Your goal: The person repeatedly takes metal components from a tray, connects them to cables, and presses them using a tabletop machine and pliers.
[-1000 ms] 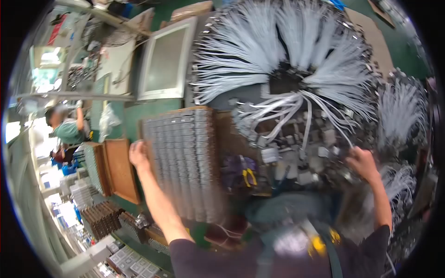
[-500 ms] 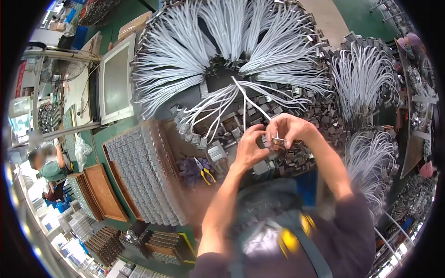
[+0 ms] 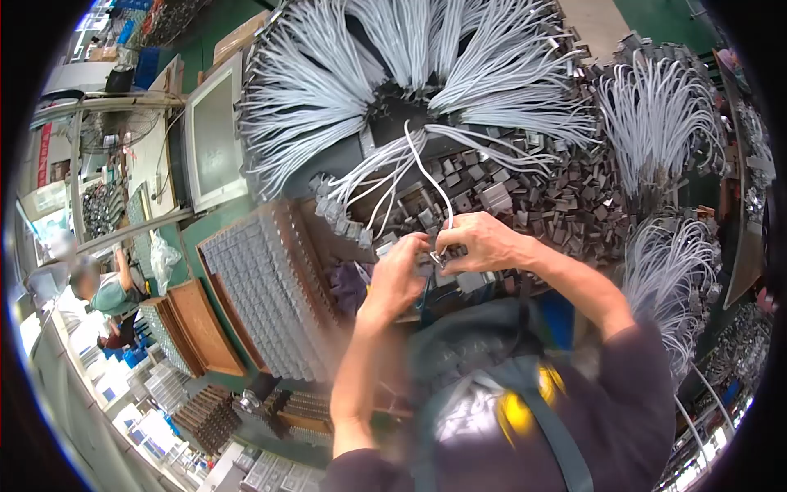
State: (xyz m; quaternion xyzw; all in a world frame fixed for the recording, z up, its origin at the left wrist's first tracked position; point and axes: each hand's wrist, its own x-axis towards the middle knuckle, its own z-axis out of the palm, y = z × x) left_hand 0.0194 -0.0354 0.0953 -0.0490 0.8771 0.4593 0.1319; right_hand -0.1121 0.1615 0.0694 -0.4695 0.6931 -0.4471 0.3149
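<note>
My right hand [image 3: 484, 243] is closed in a pinch on the end of a white cable [image 3: 433, 182]. The cable runs up from my fingers toward the fanned bundles. A small shiny metal piece [image 3: 437, 258] shows at my right fingertips, its detail too small to read. Close by on the left, my left hand [image 3: 395, 279] has its fingers curled; what they hold, if anything, is hidden. Below and around both hands lie many loose metal housings [image 3: 496, 197]. A loose group of white cables with metal ends [image 3: 365, 176] lies beyond my left hand.
Large fanned bundles of white cables [image 3: 320, 82] cover the far side, with more bundles [image 3: 660, 123] at the right. A stacked tray of grey parts [image 3: 266, 279] stands left, beside a purple cloth [image 3: 348, 287]. Another person [image 3: 115, 291] is at the far left.
Both hands have moved left and slightly down, the right one bringing the cable end along. My left hand has turned and its fingers are more curled. The view has shifted a little.
</note>
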